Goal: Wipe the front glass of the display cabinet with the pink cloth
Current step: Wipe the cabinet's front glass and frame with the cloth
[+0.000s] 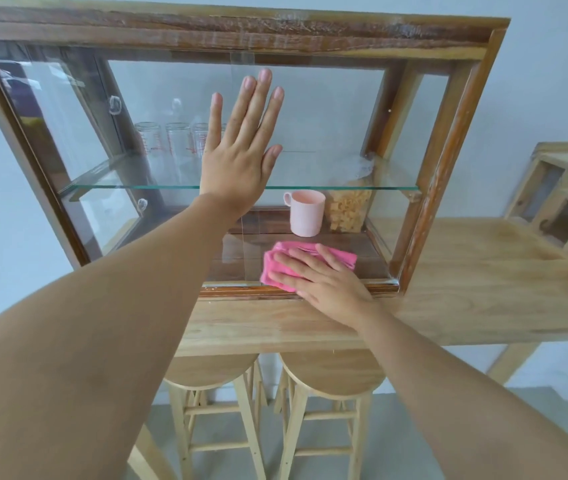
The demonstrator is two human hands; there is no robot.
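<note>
The wooden display cabinet (pixel 449 140) stands on a light wooden counter, its front glass (pixel 327 109) facing me. My left hand (pixel 241 147) lies flat on the middle of the glass, fingers spread and pointing up, holding nothing. My right hand (pixel 320 282) presses the folded pink cloth (pixel 282 261) flat against the lower right part of the glass, just above the bottom frame rail. The hand covers much of the cloth.
Inside the cabinet a glass shelf (pixel 345 187) carries several clear glasses (pixel 178 138); below it stand a pink mug (pixel 305 213) and a jar of snacks (pixel 348 209). The counter (pixel 466 289) extends right to a wooden rack (pixel 566 199). Two round stools (pixel 331 372) sit under the counter.
</note>
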